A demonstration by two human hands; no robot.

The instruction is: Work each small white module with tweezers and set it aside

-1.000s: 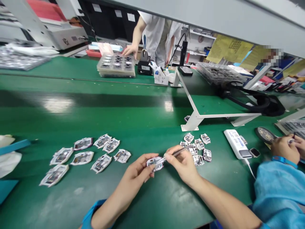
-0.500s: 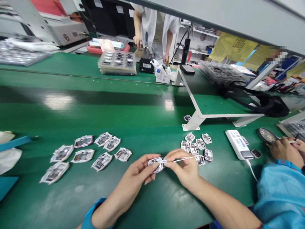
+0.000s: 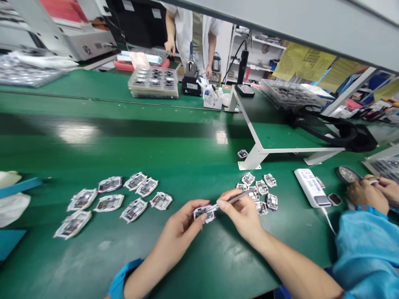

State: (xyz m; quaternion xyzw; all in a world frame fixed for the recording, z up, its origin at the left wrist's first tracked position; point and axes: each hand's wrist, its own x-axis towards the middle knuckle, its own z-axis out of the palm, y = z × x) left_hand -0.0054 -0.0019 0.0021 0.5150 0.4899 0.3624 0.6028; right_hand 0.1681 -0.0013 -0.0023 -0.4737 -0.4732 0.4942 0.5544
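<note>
Pinching tweezers (image 3: 235, 199) in right hand (image 3: 241, 216), left hand (image 3: 178, 234) gripping wrapped module (image 3: 204, 214), open green bench (image 3: 93, 257)

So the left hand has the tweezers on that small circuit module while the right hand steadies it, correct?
No, the hands are the other way round: the head view shows the right hand holding the tweezers to the small circuit module, which the left hand steadies.
</note>
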